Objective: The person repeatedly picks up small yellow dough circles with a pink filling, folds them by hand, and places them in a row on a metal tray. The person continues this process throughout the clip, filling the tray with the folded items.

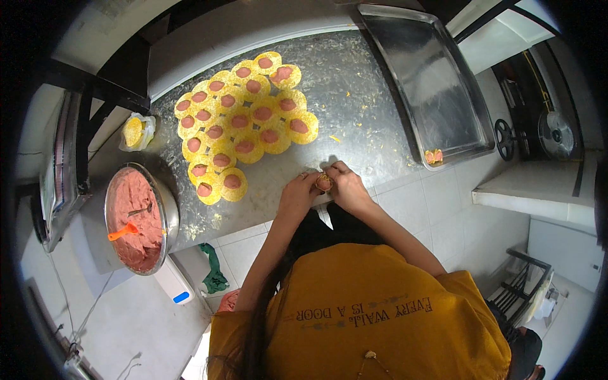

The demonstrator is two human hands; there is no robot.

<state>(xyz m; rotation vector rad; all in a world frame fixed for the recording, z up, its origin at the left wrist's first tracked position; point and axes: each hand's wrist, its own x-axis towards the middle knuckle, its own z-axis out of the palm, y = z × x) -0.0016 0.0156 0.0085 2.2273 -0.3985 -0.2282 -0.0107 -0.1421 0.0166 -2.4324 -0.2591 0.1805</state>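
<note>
While a small yellow parcel (324,183) with pink filling showing at its open top sits between the person's two hands, both grips are drawn in around it at the near edge of the counter (361,95). The left grip (297,193) has its fingers curled against one side; the right grip (348,188) closes on the other, its fingers bent over the parcel, with little space left between the two. Just beyond them, a few yellow shreds (334,137) lie on the dark, mottled surface. To the left, round yellow wrappers (311,120) overlap in a broad patch, each bearing a pink dollop (270,136). Farther left stands a metal bowl (166,209) of pink mixture (132,193), with an orange-handled tool (123,232) resting in it. Behind the bowl, more yellow rounds (132,133) sit in a clear plastic bag (147,127). To the right, a large metal tray (437,82) holds two finished-looking parcels (434,156) touching each other at its near corner. Below the counter hangs or lies a green cloth (214,272); which one cannot be told.
</note>
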